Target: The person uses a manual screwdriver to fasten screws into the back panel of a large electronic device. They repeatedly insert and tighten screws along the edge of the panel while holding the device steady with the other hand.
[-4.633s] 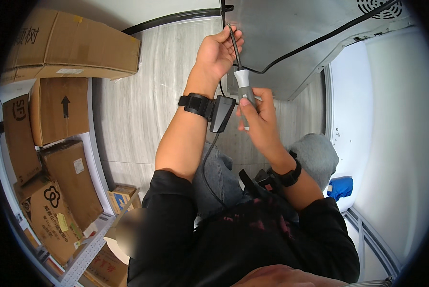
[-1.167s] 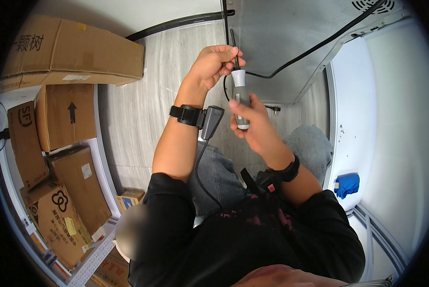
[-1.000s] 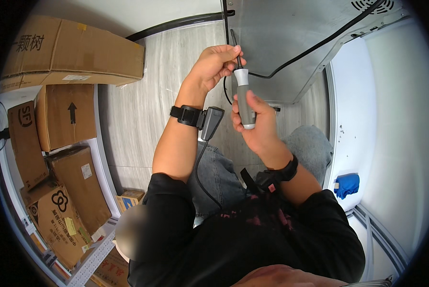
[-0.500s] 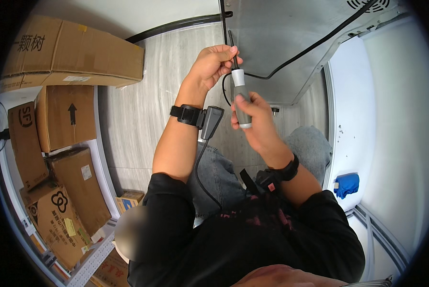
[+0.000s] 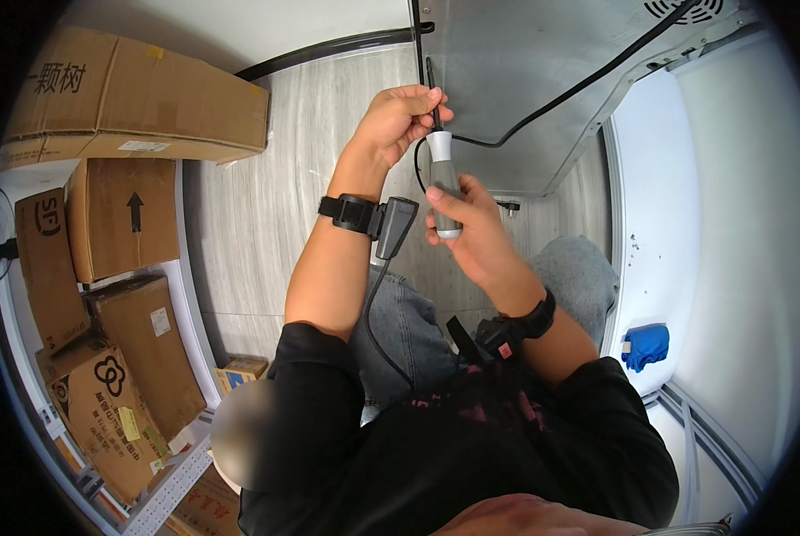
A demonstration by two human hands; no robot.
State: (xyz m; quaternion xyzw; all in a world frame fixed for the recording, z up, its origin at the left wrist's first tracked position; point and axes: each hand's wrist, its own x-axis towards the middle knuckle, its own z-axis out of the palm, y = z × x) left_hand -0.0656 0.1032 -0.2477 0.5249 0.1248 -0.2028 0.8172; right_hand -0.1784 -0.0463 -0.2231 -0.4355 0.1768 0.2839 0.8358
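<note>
A screwdriver [image 5: 445,179] with a grey and white handle points away from me, its dark shaft reaching toward the left edge of a grey metal panel [image 5: 516,85]. My right hand [image 5: 471,219] is closed around the lower part of the handle, thumb laid along it. Farther up, my left hand [image 5: 404,116] pinches the shaft between thumb and fingers. The tip lies close to the panel's edge; whether it touches a screw is too small to tell. A black cable [image 5: 552,107] runs across the panel and loops behind the screwdriver.
Cardboard boxes [image 5: 177,98] stand at the left, several of them on a white shelf [image 5: 195,295]. A plug [image 5: 509,207] lies on the floor beyond my right hand. A white cabinet wall [image 5: 659,205] rises at the right, with a blue cloth [image 5: 646,347] beside it.
The screwdriver's handle has swung slightly left, and my right hand has shifted a little with it. My left hand stays at the shaft.
</note>
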